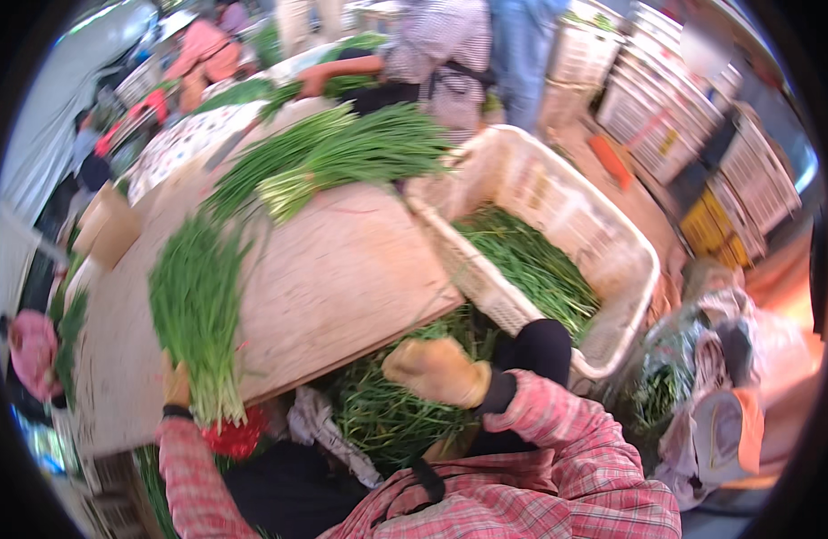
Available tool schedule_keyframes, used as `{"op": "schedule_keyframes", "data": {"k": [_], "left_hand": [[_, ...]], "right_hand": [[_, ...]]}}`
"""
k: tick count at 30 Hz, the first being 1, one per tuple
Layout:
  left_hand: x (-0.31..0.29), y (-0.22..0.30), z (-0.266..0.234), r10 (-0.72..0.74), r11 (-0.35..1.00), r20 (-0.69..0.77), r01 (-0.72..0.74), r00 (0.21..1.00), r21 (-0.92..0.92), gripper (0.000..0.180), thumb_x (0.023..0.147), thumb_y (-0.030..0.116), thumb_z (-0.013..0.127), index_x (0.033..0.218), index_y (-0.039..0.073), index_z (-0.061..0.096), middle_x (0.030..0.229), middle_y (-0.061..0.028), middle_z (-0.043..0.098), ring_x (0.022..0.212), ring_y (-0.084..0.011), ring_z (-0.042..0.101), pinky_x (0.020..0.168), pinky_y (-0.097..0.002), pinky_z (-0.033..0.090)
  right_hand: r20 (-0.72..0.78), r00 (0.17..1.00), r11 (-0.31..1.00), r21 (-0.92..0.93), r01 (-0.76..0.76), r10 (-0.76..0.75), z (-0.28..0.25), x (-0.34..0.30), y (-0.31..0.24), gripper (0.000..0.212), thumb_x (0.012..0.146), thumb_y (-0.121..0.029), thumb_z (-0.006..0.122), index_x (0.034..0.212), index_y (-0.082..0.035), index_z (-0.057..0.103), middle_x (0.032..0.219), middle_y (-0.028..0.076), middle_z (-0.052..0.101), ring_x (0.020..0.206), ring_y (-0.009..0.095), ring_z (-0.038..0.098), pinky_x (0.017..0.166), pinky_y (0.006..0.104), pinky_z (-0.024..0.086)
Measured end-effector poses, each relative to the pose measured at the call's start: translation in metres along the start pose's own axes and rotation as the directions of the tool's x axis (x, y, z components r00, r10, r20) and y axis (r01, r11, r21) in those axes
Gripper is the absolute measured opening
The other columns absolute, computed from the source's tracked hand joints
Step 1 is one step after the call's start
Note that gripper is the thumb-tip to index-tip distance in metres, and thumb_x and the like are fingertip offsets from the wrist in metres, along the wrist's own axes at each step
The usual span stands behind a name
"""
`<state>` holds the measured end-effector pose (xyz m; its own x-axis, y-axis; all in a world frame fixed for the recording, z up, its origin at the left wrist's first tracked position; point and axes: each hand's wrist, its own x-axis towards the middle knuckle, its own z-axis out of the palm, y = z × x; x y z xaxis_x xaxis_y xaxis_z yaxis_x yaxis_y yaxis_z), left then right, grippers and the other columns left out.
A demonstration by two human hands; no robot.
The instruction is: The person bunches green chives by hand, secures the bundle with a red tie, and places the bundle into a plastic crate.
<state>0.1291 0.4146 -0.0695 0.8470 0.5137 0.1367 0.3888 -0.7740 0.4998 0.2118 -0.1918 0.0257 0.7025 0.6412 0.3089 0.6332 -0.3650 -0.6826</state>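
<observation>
My left hand (pixel 176 384), in a tan glove, closes on the left edge of a loose bunch of garlic chives (pixel 198 310) near its pale stalk ends. That bunch lies on a wooden board (pixel 342 260), with its green leaves pointing away from me. My right hand (pixel 436 370), also gloved, is raised off the board's near edge with its fingers curled together; nothing shows in it. Beneath it, loose green leaves (pixel 387 413) are heaped by my lap. Farther back on the board lie more bunches of garlic chives (pixel 351 162), their pale ends toward me.
A large white plastic crate (pixel 612 242) with loose greens stands right of the board. A red bundle (pixel 234 433) sits under the board's near edge. Stacked crates (pixel 652 117) and a filled clear bag (pixel 670 368) are at the right. Other people (pixel 441 54) work beyond the board.
</observation>
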Motion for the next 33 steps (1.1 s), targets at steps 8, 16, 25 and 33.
{"op": "schedule_keyframes", "data": {"k": [8, 16, 25, 33], "left_hand": [[-0.117, 0.208, -0.009, 0.102, 0.947, -0.337, -0.194, 0.936, -0.254, 0.035, 0.089, 0.007, 0.056, 0.122, -0.004, 0.053, 0.106, -0.0149, 0.063, 0.098, -0.0223, 0.059, 0.090, -0.0326, 0.044], [-0.239, 0.273, 0.151, 0.210, 0.965, 0.452, -0.109, 0.867, -0.239, 0.020, 0.079, 0.003, 0.066, 0.098, -0.002, 0.068, 0.083, -0.0158, 0.068, 0.076, -0.0208, 0.066, 0.070, -0.0302, 0.051], [-0.235, 0.276, 0.173, 0.093, 0.996, 0.670, -0.075, 0.737, -0.057, 0.030, 0.078, 0.007, 0.064, 0.108, 0.001, 0.065, 0.078, -0.0161, 0.067, 0.070, -0.0242, 0.066, 0.065, -0.0320, 0.051], [-0.246, 0.246, 0.191, -0.093, 0.996, 0.738, 0.072, 0.668, 0.060, 0.031, 0.079, 0.011, 0.065, 0.109, 0.005, 0.065, 0.088, -0.0166, 0.068, 0.080, -0.0274, 0.068, 0.072, -0.0343, 0.053]], "right_hand": [[-0.132, 0.550, 0.431, -0.481, -0.763, 0.825, -0.187, -0.180, 0.207, 0.035, 0.075, -0.037, 0.070, 0.084, -0.003, 0.069, 0.082, 0.018, 0.067, 0.074, 0.034, 0.065, 0.067, 0.0434, 0.051], [0.090, 0.184, 0.197, -0.654, -0.730, 0.979, -0.163, -0.219, 0.337, 0.066, 0.064, -0.046, 0.080, 0.107, 0.002, 0.063, 0.108, 0.022, 0.063, 0.104, 0.031, 0.061, 0.089, 0.0391, 0.049], [-0.100, 0.236, 0.201, -0.277, -0.940, 0.967, -0.173, -0.286, 0.470, 0.055, 0.066, -0.040, 0.076, 0.106, -0.004, 0.067, 0.102, 0.019, 0.067, 0.090, 0.032, 0.065, 0.082, 0.0392, 0.051], [-0.260, 0.060, -0.092, -0.534, -0.841, 0.964, -0.157, -0.295, 0.524, 0.112, 0.054, -0.034, 0.086, 0.137, 0.003, 0.020, 0.134, 0.026, 0.040, 0.117, 0.037, 0.050, 0.099, 0.0405, 0.043]]}}
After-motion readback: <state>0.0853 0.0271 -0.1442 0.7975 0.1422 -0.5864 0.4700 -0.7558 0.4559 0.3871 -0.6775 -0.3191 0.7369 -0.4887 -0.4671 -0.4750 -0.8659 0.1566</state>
